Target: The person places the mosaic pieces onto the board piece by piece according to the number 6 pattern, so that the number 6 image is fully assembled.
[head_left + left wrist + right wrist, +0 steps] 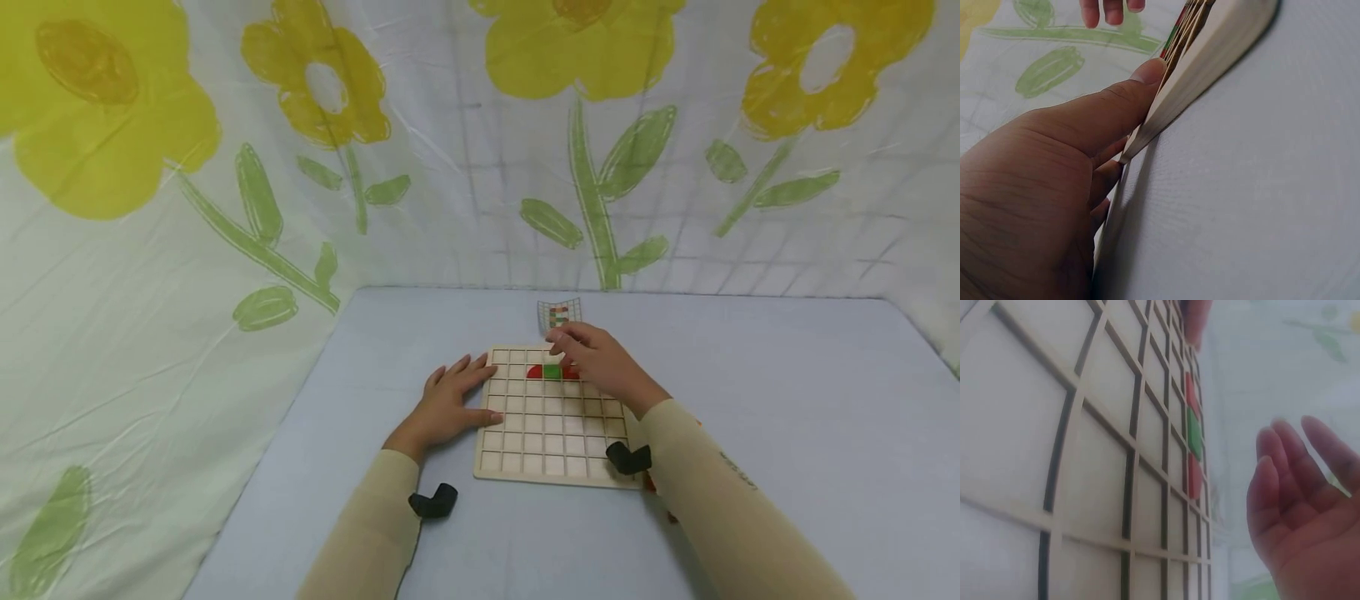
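Observation:
A wooden grid board (532,442) lies on the table. In one of its upper rows sit a green square piece (552,372) and, on either side of it, a red piece with a rounded outer edge (1194,477). My left hand (448,404) rests at the board's left edge, fingers spread and thumb on the rim, as the left wrist view also shows. Above the upper rows hovers my right hand (600,362), its fingers loosely bent. The right wrist view shows nothing between those fingers, and they are apart from the board.
Behind the board stands a small curved card (558,313) printed with a coloured grid pattern. Some red pieces (649,483) peek out beside the board's lower right corner, partly hidden by the right forearm. A flower-printed cloth (450,208) hangs at the table's back edge.

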Demonstrator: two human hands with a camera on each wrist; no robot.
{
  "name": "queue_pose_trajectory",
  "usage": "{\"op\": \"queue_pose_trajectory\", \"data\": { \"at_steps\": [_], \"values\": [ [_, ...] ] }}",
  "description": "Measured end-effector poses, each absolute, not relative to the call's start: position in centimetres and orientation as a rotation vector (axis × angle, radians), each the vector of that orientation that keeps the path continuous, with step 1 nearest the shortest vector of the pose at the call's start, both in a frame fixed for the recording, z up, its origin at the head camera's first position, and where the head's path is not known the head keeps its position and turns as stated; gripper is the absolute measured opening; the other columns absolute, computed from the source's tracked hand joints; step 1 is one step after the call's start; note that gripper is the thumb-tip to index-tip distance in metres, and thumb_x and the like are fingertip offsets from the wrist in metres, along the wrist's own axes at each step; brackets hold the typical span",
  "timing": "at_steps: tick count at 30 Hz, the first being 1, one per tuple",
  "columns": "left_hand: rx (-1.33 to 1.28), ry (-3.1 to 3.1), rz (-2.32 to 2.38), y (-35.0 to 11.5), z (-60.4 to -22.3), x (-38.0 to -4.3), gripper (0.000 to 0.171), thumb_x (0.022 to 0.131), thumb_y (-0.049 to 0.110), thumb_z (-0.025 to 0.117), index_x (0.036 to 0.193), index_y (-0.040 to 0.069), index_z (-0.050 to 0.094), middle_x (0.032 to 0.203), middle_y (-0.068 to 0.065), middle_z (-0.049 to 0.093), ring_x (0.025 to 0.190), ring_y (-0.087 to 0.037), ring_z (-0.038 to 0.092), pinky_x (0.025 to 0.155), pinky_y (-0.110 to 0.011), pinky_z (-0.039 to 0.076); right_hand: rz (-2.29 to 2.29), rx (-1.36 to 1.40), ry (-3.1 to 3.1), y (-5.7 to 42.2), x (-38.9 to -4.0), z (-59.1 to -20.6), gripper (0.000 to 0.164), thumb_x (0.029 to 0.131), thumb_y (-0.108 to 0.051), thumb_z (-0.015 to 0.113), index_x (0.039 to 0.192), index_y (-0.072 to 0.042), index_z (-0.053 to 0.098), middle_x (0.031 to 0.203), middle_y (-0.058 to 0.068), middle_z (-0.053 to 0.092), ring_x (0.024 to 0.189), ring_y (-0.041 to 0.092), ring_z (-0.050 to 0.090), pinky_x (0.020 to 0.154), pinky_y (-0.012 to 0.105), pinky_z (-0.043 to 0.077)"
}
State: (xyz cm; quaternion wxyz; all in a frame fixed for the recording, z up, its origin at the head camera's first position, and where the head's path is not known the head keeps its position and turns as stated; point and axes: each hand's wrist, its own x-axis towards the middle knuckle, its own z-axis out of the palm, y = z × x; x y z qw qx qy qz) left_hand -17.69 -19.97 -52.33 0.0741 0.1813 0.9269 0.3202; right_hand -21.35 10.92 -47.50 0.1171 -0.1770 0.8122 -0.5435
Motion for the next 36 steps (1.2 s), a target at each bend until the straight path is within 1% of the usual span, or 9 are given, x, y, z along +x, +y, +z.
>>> {"op": "queue_pose_trajectory", "data": {
  "at_steps": [6, 11, 16, 21, 26, 30, 32, 36],
  "values": [
    [0.534, 2.780, 0.956, -20.0, -52.3, -17.8, 0.090, 0.092, 0.051, 0.086, 0.167, 0.021, 0.048, 0.176, 0.010, 0.027, 0.165, -0.017, 0.012, 0.129, -0.049, -0.003, -1.660, -0.497, 2.336, 12.2, -20.6, -47.4, 0.058, 0.118, -0.048, 0.043, 0.143, 0.000, 0.062, 0.131, 0.024, 0.064, 0.114, 0.041, 0.066, 0.103, 0.060, 0.052],
    [0.539, 2.778, 0.965, -20.0, -52.4, -17.7, 0.090, 0.091, 0.052, 0.086, 0.167, 0.022, 0.048, 0.176, 0.009, 0.028, 0.165, -0.018, 0.012, 0.129, -0.050, -0.003, -1.696, -0.468, 2.290, 13.1, -19.8, -47.3, 0.064, 0.117, -0.055, 0.040, 0.146, -0.002, 0.060, 0.133, 0.025, 0.063, 0.117, 0.044, 0.064, 0.105, 0.060, 0.049],
    [0.544, 2.777, 0.979, -20.0, -52.3, -17.6, 0.090, 0.091, 0.052, 0.087, 0.167, 0.021, 0.049, 0.176, 0.008, 0.028, 0.165, -0.018, 0.013, 0.129, -0.050, -0.003, -1.698, -0.487, 2.311, 14.1, -19.1, -47.0, 0.070, 0.116, -0.062, 0.033, 0.145, -0.005, 0.062, 0.133, 0.024, 0.064, 0.116, 0.042, 0.065, 0.102, 0.055, 0.052],
    [0.536, 2.776, 0.988, -19.9, -52.2, -17.6, 0.090, 0.091, 0.051, 0.088, 0.167, 0.021, 0.049, 0.176, 0.008, 0.029, 0.165, -0.018, 0.012, 0.129, -0.050, -0.003, -1.725, -0.550, 2.318, 14.9, -18.5, -46.9, 0.066, 0.119, -0.055, 0.029, 0.145, -0.003, 0.061, 0.132, 0.025, 0.064, 0.115, 0.044, 0.065, 0.101, 0.054, 0.054],
    [0.533, 2.782, 0.987, -19.9, -52.2, -17.5, 0.090, 0.090, 0.050, 0.088, 0.166, 0.021, 0.049, 0.176, 0.008, 0.029, 0.165, -0.018, 0.013, 0.129, -0.050, -0.003, -1.706, -0.570, 2.347, 15.6, -17.7, -46.9, 0.064, 0.121, -0.048, 0.027, 0.147, 0.001, 0.058, 0.131, 0.022, 0.065, 0.117, 0.047, 0.063, 0.101, 0.056, 0.053],
    [0.527, 2.791, 0.968, -19.9, -52.3, -17.5, 0.090, 0.091, 0.050, 0.088, 0.167, 0.022, 0.049, 0.176, 0.010, 0.028, 0.164, -0.017, 0.013, 0.129, -0.049, -0.002, -1.694, -0.582, 2.372, 16.4, -17.0, -46.7, 0.061, 0.121, -0.045, 0.027, 0.147, 0.001, 0.058, 0.132, 0.023, 0.064, 0.117, 0.047, 0.063, 0.102, 0.057, 0.053],
    [0.526, 2.793, 0.965, -19.9, -52.4, -17.6, 0.090, 0.090, 0.051, 0.088, 0.167, 0.022, 0.049, 0.176, 0.010, 0.029, 0.164, -0.017, 0.013, 0.129, -0.049, -0.002, -1.687, -0.593, 2.385, 16.8, -16.7, -46.5, 0.059, 0.121, -0.044, 0.028, 0.147, 0.000, 0.058, 0.133, 0.024, 0.064, 0.117, 0.046, 0.063, 0.102, 0.054, 0.054],
    [0.528, 2.791, 0.970, -19.9, -52.4, -17.6, 0.090, 0.090, 0.051, 0.088, 0.166, 0.021, 0.050, 0.176, 0.010, 0.029, 0.164, -0.018, 0.013, 0.129, -0.050, -0.002, -1.688, -0.605, 2.407, 17.7, -16.1, -46.3, 0.057, 0.122, -0.040, 0.028, 0.147, 0.001, 0.057, 0.132, 0.022, 0.064, 0.117, 0.048, 0.062, 0.099, 0.043, 0.056]
  ]
}}
